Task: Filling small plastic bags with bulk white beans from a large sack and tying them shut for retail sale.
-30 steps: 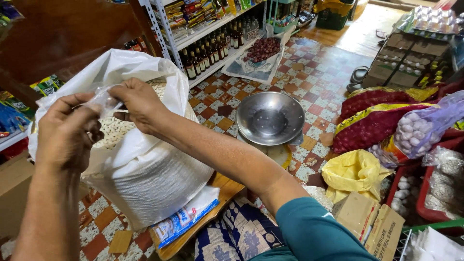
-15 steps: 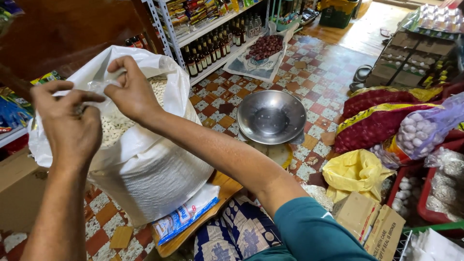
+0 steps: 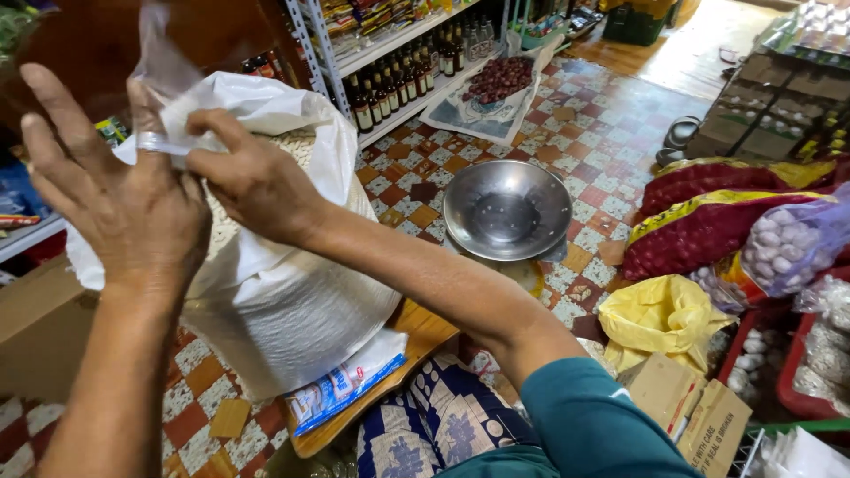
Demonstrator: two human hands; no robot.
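Both hands up at approx. 10 o'clock, over the open white sack (image 3: 283, 310). Left hand (image 3: 124, 212) spread, thumb and forefinger nipping the rim of a thin clear plastic bag (image 3: 164, 62); right hand (image 3: 257, 181) pinches the same rim. Bag looks light, limp, slippery; best held at the mouth edge. Blue-white flat packet (image 3: 341, 394) under the sack, 6 o'clock. Steel bowl (image 3: 506, 211) at 2 o'clock; yellow bag (image 3: 664, 314) and cardboard boxes (image 3: 686, 412) at 4 o'clock.
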